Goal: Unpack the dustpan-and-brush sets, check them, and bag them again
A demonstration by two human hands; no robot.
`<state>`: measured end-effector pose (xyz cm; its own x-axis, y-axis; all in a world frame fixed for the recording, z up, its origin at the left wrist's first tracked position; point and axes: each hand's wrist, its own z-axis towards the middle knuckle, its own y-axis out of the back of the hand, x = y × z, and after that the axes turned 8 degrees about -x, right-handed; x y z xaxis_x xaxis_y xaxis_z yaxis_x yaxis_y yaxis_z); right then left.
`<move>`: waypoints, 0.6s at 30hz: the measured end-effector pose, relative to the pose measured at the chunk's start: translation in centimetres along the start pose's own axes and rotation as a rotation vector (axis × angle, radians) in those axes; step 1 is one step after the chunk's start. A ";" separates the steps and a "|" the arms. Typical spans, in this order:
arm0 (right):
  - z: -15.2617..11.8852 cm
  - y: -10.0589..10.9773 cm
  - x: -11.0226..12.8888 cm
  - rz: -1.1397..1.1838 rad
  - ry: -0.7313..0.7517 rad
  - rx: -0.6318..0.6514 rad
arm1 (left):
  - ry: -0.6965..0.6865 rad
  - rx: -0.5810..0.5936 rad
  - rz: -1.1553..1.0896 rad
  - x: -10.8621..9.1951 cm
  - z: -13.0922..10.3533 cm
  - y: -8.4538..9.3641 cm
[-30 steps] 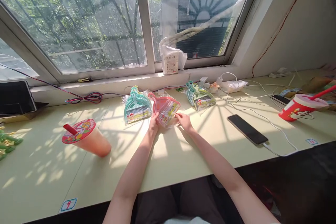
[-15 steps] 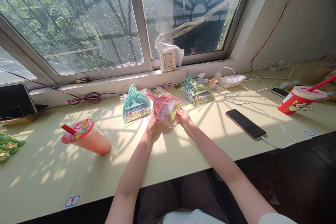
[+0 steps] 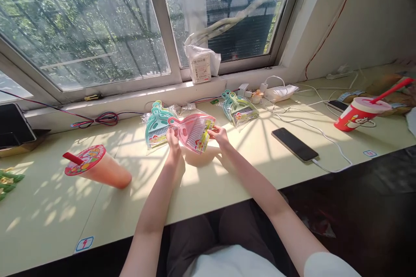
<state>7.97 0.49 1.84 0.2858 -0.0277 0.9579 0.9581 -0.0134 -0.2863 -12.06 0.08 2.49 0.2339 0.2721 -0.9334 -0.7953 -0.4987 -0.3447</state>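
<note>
A pink dustpan and brush set (image 3: 194,133) in a clear wrapper is held between my two hands, raised a little over the table with its shadow below. My left hand (image 3: 173,142) grips it near the handle end. My right hand (image 3: 219,134) pinches the wrapper's right edge beside the yellow label. Just left of it lie teal dustpan sets (image 3: 157,124) in wrappers, partly behind my left hand. Farther right, green and teal dustpan sets (image 3: 239,109) rest near the back of the table.
A drink cup with a red straw (image 3: 100,168) stands left. To the right are a charging phone (image 3: 295,144), white cables and a red cup (image 3: 360,113). A tissue pack (image 3: 200,68) sits on the sill. Coiled wires (image 3: 106,118) lie along the back of the pale table (image 3: 208,194).
Both hands have lifted the pink dustpan set off the table and turned it, its handle end now pointing more to the left. The camera view has shifted slightly.
</note>
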 end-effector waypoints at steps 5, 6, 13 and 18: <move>-0.2 -0.6 0.4 0.018 0.031 0.007 | -0.281 -0.284 0.227 -3.0 1.2 1.5; 0.0 -0.4 0.5 0.005 0.034 0.018 | -0.418 -0.333 0.310 -3.9 1.6 1.9; 0.9 0.5 0.7 -0.066 0.048 0.216 | -0.145 0.346 0.788 -8.0 5.3 3.5; 2.4 1.4 -0.1 -0.013 0.052 0.057 | -0.305 -0.052 0.736 -8.8 8.3 6.2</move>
<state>9.33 2.92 1.42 0.2729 -0.0796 0.9587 0.9619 0.0424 -0.2702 -23.70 1.40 9.39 -0.5102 0.0673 -0.8574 -0.6573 -0.6734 0.3383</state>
